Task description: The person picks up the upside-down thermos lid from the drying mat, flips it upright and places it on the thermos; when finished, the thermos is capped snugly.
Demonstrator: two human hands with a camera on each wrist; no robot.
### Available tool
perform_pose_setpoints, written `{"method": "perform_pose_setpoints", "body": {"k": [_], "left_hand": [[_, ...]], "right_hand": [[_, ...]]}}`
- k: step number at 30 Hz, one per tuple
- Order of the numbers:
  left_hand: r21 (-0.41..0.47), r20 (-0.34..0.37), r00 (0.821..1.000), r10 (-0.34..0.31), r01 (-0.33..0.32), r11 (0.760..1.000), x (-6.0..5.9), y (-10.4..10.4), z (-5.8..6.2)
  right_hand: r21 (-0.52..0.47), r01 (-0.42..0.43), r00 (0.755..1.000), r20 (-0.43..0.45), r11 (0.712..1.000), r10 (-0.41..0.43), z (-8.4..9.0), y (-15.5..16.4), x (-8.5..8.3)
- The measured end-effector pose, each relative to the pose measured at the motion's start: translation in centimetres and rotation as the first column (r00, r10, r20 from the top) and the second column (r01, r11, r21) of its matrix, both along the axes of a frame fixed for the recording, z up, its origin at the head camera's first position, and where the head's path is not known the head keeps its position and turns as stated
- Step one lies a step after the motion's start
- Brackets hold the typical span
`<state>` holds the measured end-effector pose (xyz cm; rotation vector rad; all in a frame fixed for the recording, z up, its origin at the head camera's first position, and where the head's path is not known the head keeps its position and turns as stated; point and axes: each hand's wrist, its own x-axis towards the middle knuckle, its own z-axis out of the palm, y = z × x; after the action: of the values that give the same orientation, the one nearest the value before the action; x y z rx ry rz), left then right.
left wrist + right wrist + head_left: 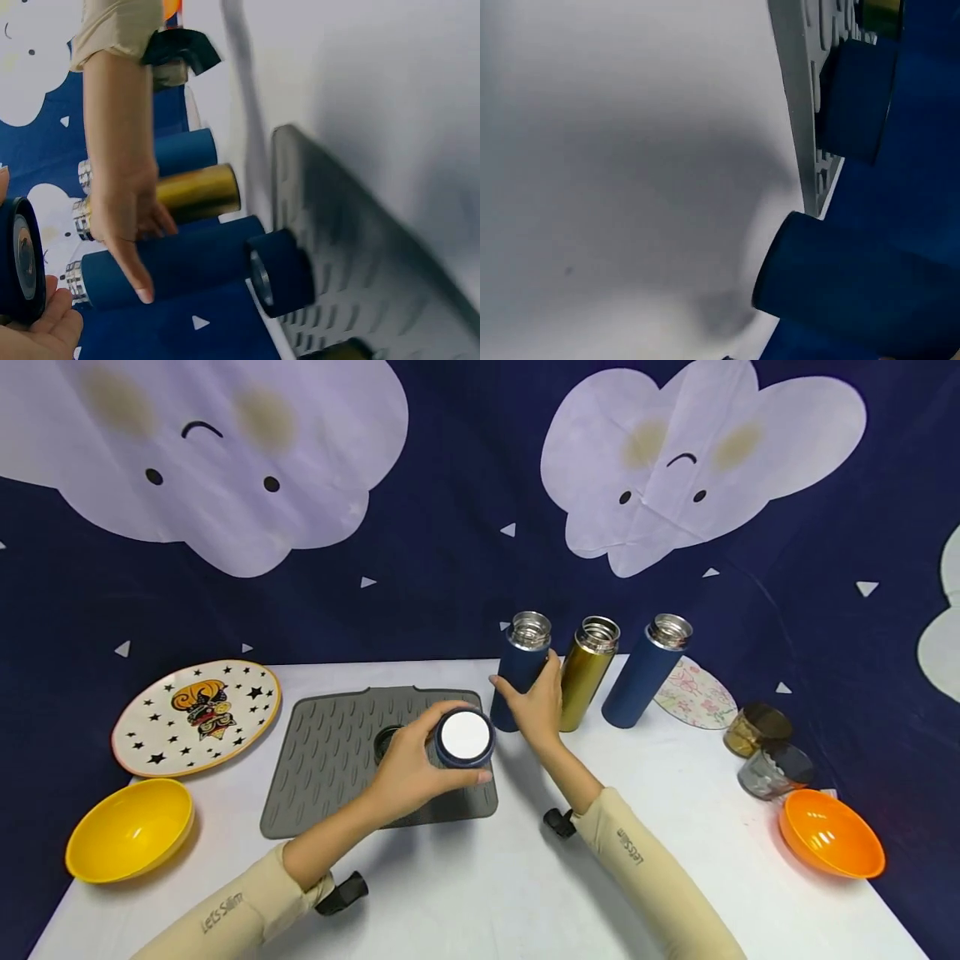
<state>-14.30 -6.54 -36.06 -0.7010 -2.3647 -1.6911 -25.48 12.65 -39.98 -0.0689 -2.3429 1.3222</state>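
Head view: navy curtain [465,510] behind white bench [465,893]. Left hand [412,768] with thumb and fingers pinching lid [465,735], raised over right part of grey mat [322,760]. Right hand [538,697] with thumb and fingers around upright blue bottle [516,677]; gold bottle [583,689] and second blue bottle [641,683] stand beside, all uncapped. Left wrist view: held lid at left edge; another blue lid [285,274] on mat. Right wrist view: gripped bottle at lower right; finger pose cannot be told here.
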Motion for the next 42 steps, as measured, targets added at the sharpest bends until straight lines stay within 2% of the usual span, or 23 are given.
{"method": "perform_pose_setpoints", "body": {"k": [5, 9, 14, 17, 21, 27, 35, 42], "left_hand": [[0.045, -0.009, 1.000, -0.020, 0.021, 0.999, -2.1, 0.6, 1.4], [0.069, -0.043, 0.999, -0.023, 0.026, 0.997, -3.8, 1.3, 2.8], [0.123, -0.089, 0.996, -0.016, 0.027, 0.992, -5.2, 2.3, 4.8], [0.128, -0.105, 0.994, -0.017, 0.030, 0.991, -5.6, 2.7, 5.8], [0.124, -0.100, 0.995, -0.023, 0.035, 0.992, -5.8, 3.2, 6.7], [0.135, -0.042, 0.998, -0.055, 0.061, 0.989, -5.6, 4.0, 6.8], [0.121, 0.007, 0.994, -0.106, 0.105, 0.987, -5.5, 6.1, 6.0], [0.058, 0.046, 0.994, -0.095, 0.092, 0.994, -5.8, 8.1, 5.0]], "right_hand": [[-0.032, 0.013, 1.000, 0.009, 0.999, -0.013, -0.2, -0.2, -1.0], [-0.028, -0.001, 0.999, -0.032, 1.000, 0.000, -0.3, 0.4, -0.8], [-0.033, -0.076, 0.996, -0.047, 0.997, 0.074, -0.1, 1.5, 1.9], [-0.038, -0.130, 0.991, -0.035, 0.991, 0.129, 0.2, 2.0, 4.2], [-0.026, -0.151, 0.988, -0.017, 0.988, 0.151, 0.5, 2.5, 6.8], [-0.003, -0.171, 0.985, 0.008, 0.985, 0.171, 0.3, 2.8, 8.7], [0.012, -0.177, 0.984, 0.020, 0.984, 0.177, 0.1, 3.0, 8.9], [0.042, -0.193, 0.981, -0.007, 0.980, 0.194, -0.1, 3.3, 8.9]]}}
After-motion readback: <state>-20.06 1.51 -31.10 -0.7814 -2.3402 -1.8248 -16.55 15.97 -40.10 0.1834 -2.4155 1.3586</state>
